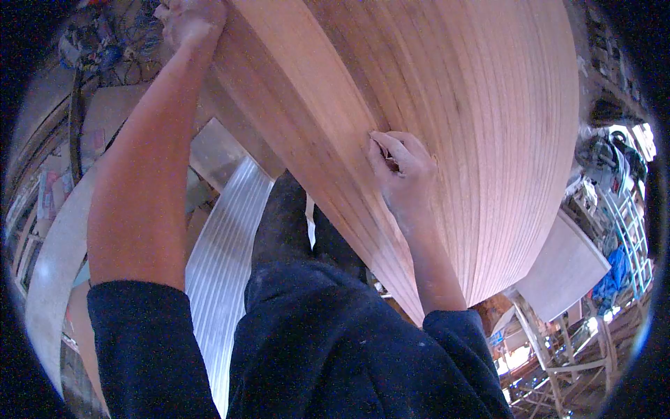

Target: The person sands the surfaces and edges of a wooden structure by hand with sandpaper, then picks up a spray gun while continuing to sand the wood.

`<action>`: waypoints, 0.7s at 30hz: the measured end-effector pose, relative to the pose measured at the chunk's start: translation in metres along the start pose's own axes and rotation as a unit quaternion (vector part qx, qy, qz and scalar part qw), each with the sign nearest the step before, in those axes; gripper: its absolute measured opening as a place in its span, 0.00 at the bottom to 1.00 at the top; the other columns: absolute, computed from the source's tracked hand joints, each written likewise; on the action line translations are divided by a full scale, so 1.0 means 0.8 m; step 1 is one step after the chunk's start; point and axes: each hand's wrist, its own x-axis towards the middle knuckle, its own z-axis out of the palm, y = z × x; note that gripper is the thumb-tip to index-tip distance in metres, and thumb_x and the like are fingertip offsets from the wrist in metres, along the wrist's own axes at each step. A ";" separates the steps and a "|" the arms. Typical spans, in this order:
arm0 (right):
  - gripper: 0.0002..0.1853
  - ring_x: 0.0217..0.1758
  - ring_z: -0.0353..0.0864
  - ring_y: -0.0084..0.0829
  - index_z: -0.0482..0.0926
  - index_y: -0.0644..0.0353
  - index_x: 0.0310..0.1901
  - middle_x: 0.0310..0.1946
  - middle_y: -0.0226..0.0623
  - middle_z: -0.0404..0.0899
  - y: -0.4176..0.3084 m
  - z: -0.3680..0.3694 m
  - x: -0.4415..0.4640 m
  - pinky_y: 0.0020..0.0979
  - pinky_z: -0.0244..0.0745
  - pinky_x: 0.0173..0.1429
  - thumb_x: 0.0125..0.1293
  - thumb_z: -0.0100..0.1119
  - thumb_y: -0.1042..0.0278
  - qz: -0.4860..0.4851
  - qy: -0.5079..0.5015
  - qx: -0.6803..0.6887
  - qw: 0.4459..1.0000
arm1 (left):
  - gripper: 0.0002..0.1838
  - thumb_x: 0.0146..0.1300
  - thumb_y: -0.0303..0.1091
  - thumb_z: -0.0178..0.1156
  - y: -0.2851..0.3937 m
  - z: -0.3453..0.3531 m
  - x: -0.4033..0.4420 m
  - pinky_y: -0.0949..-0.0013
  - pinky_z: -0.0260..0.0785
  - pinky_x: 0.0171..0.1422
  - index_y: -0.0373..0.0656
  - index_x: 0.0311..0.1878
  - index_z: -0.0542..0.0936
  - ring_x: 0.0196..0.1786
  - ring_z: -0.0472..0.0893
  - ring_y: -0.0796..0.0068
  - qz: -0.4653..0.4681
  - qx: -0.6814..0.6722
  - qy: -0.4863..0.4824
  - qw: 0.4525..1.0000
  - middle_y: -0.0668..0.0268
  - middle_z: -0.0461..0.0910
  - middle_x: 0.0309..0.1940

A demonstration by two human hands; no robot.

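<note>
A broad wooden panel (460,105) with striped grain, made of light and darker strips, slants across the upper middle of the head view. My right hand (406,164) rests on its surface, dusty, with thumb and fingers pinched together. Whatever is between those fingertips is too small or hidden to name. At the top left, my left hand (192,21) is beside the panel's left edge, its fingers curled. The frame's top cuts off part of that hand, and I cannot make out what it holds.
A ribbed metallic sheet (227,258) stands at my left, below a flat grey board (220,153). On the right are a pale board (564,269), a blue cloth or bag (614,272), a light metal rack (631,237) and wooden frame pieces (537,328). Tangled cables (105,52) lie at upper left.
</note>
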 end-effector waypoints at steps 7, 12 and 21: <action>0.08 0.32 0.83 0.22 0.89 0.60 0.43 0.38 0.36 0.87 -0.006 0.002 0.006 0.24 0.77 0.33 0.62 0.71 0.77 0.035 -0.019 0.035 0.999 | 0.39 0.73 0.56 0.46 -0.006 0.001 -0.002 0.46 0.64 0.75 0.46 0.81 0.55 0.72 0.70 0.38 0.001 0.001 -0.008 1.000 0.45 0.60 0.77; 0.07 0.39 0.88 0.38 0.87 0.61 0.42 0.40 0.43 0.86 -0.025 0.008 0.042 0.32 0.83 0.39 0.62 0.69 0.76 0.069 -0.052 0.073 0.994 | 0.39 0.73 0.55 0.47 -0.008 0.005 -0.003 0.46 0.65 0.74 0.45 0.80 0.56 0.71 0.71 0.38 0.004 -0.004 -0.017 1.000 0.45 0.60 0.77; 0.08 0.30 0.80 0.22 0.89 0.62 0.44 0.36 0.36 0.83 0.009 -0.010 0.027 0.26 0.72 0.31 0.63 0.68 0.79 0.197 -0.122 0.113 0.966 | 0.39 0.71 0.54 0.49 -0.015 0.010 -0.006 0.46 0.67 0.72 0.43 0.79 0.57 0.70 0.72 0.38 0.000 0.000 -0.049 0.999 0.44 0.59 0.77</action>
